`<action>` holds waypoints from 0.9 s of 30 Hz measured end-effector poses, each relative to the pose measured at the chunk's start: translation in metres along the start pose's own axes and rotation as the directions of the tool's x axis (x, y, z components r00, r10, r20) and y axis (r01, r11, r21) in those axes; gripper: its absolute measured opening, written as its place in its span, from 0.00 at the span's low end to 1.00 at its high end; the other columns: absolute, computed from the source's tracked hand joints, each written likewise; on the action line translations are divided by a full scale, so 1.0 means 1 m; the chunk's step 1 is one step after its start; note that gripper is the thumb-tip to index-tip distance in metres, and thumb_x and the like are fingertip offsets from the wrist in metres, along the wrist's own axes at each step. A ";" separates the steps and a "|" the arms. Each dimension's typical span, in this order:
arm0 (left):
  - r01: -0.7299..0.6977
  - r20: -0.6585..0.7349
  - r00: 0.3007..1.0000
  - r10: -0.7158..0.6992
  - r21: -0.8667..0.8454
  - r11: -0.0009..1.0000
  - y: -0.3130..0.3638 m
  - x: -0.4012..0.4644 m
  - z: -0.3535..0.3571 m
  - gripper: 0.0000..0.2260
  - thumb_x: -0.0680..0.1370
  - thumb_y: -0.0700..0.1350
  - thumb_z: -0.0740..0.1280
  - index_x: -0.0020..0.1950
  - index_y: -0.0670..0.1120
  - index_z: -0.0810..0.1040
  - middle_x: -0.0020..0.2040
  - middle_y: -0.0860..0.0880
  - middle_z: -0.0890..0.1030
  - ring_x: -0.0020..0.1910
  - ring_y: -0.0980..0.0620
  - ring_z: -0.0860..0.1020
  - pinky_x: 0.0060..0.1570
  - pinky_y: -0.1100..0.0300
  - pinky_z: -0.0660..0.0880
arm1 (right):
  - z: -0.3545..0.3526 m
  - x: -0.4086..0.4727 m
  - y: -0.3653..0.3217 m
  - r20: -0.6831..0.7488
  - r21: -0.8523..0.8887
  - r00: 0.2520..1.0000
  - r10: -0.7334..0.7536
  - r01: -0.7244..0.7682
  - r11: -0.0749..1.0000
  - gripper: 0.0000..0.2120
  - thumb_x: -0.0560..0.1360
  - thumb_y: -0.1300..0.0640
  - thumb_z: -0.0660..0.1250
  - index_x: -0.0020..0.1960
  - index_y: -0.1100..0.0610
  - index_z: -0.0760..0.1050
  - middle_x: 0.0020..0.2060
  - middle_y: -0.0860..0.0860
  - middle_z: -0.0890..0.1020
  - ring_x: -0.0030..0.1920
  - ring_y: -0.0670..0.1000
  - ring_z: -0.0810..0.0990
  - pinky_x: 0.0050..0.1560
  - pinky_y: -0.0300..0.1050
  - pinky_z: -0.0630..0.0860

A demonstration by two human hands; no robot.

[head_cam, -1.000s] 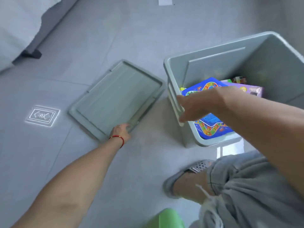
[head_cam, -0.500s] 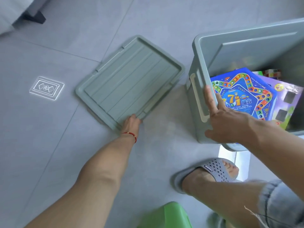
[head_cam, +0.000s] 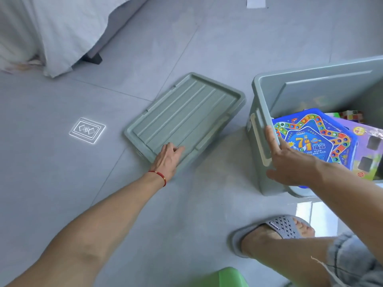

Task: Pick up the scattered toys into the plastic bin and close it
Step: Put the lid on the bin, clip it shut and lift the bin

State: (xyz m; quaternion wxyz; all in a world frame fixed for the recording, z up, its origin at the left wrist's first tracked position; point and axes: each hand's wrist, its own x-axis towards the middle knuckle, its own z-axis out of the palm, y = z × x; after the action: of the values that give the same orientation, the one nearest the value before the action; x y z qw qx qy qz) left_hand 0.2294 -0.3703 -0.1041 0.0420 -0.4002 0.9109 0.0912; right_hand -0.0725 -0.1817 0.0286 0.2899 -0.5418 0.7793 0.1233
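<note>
Head view. The grey-green plastic bin [head_cam: 267, 96] is standing open on the tiled floor [head_cam: 51, 183] at 3 o'clock, holding a blue game board [head_cam: 315, 139] and a purple box [head_cam: 371, 146]. Its lid [head_cam: 186, 114] is lying flat on the floor at 9 o'clock of the bin, just beside it. The left hand [head_cam: 167, 158], wearing a red string bracelet [head_cam: 158, 176], is resting on the lid's near corner, fingers [head_cam: 176, 149] loosely spread; whether they are gripping the edge is unclear. The right hand [head_cam: 290, 160] is lying open-palmed against the bin's rim, grasping nothing. A slippered foot [head_cam: 275, 230] is standing at 5 o'clock.
</note>
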 end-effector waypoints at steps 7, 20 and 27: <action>0.248 0.265 0.938 -0.226 -0.051 0.968 0.019 -0.029 0.028 0.22 0.75 0.44 0.69 0.69 0.48 0.71 0.63 0.44 0.70 0.65 0.42 0.69 0.57 0.48 0.74 | -0.001 -0.023 0.001 -0.032 -0.074 0.999 -0.041 0.039 0.996 0.50 0.76 0.46 0.68 0.79 0.55 0.32 0.75 0.58 0.54 0.71 0.64 0.69 0.64 0.60 0.72; 0.257 0.312 0.917 -0.248 0.012 0.966 0.039 0.009 0.088 0.20 0.77 0.30 0.62 0.66 0.44 0.77 0.64 0.42 0.67 0.62 0.40 0.69 0.62 0.52 0.73 | 0.010 -0.030 -0.013 -0.121 -0.273 0.979 -0.165 0.127 0.954 0.51 0.75 0.47 0.64 0.78 0.61 0.29 0.75 0.60 0.26 0.81 0.58 0.47 0.64 0.51 0.75; 0.173 0.236 0.944 -0.229 0.235 0.956 0.043 -0.006 0.080 0.21 0.72 0.30 0.66 0.60 0.49 0.80 0.56 0.45 0.72 0.57 0.43 0.73 0.59 0.46 0.67 | 0.007 -0.032 -0.014 -0.104 -0.271 0.982 -0.158 0.125 0.955 0.53 0.76 0.44 0.64 0.77 0.62 0.26 0.73 0.61 0.22 0.81 0.58 0.50 0.66 0.51 0.73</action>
State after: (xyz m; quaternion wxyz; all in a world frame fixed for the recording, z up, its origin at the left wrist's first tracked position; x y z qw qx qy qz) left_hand 0.2022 -0.3213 -0.1761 0.2128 -0.4691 0.8561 0.0411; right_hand -0.0492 -0.1589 0.0434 0.1742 -0.6365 0.7318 0.1704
